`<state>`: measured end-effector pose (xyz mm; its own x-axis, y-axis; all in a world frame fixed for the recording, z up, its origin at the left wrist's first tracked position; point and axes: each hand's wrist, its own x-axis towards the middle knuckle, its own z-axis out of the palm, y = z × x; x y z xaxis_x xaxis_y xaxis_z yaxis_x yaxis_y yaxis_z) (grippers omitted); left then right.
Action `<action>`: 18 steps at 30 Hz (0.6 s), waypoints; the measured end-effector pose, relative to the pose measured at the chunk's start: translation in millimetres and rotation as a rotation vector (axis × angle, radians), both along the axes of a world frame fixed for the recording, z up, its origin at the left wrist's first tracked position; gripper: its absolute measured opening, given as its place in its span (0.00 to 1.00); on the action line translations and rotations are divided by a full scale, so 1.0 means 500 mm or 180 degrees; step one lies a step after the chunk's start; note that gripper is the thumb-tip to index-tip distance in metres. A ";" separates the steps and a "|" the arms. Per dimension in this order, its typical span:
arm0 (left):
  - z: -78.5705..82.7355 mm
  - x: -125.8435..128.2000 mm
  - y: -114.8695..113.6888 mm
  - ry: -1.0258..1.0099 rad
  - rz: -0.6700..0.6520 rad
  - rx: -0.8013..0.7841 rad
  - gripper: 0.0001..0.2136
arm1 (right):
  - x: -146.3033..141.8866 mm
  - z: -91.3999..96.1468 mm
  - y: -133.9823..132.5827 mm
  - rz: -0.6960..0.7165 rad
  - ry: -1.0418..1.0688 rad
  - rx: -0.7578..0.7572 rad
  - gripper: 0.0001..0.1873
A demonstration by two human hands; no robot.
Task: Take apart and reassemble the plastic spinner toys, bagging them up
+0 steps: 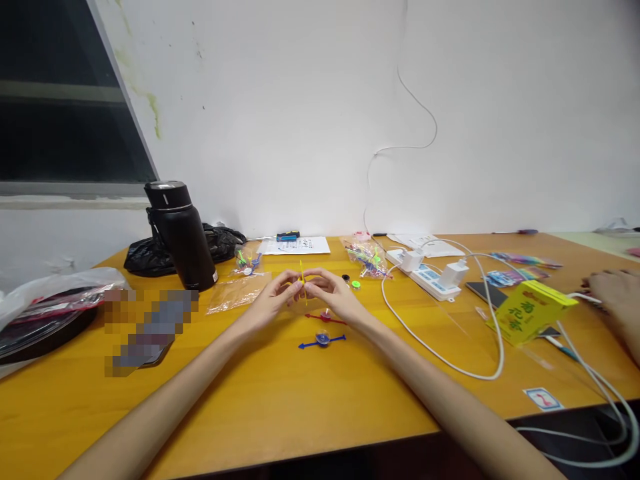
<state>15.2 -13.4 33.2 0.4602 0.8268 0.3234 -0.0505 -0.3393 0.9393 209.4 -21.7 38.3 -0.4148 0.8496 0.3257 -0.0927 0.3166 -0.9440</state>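
Both my hands meet above the middle of the wooden table (280,400). My left hand (277,298) and my right hand (333,293) pinch a thin yellow plastic stick (303,280) between their fingertips, and it stands upright. Just below my right hand lies a red arrow-shaped piece (327,318). Nearer me lies a blue arrow spinner with a clear dome (323,341). A small green cap (356,285) and a small black cap (345,277) sit just right of my hands.
A black flask (183,233) and a black bag (220,243) stand at the back left. Bags of coloured parts (367,257) lie behind. A white power strip (430,277) with chargers and cables runs right, beside a yellow carton (535,310). Another person's hand (617,297) rests at the far right.
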 end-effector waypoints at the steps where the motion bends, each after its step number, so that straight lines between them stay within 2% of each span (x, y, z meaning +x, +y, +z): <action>1: 0.000 0.001 -0.001 -0.0063 -0.0096 -0.0101 0.15 | 0.000 0.000 -0.001 0.0115 0.0136 -0.0252 0.19; 4: 0.002 0.001 -0.004 -0.0281 -0.0435 -0.0368 0.16 | -0.004 0.001 -0.011 0.0326 0.0516 -0.0943 0.20; 7: 0.007 -0.001 -0.011 -0.0287 -0.0603 -0.0348 0.16 | -0.011 0.006 -0.025 0.0516 0.0709 -0.1376 0.19; 11: 0.005 -0.004 -0.019 -0.0061 -0.0667 -0.0265 0.17 | -0.017 0.015 -0.037 0.0694 0.0728 -0.1485 0.19; 14: -0.006 -0.002 -0.017 -0.0127 -0.0671 -0.0370 0.19 | -0.014 0.022 -0.034 0.0700 0.0720 -0.1574 0.16; 18: -0.017 0.005 -0.012 -0.0227 -0.0702 -0.0466 0.18 | -0.004 0.028 -0.019 0.0349 0.0947 -0.1390 0.15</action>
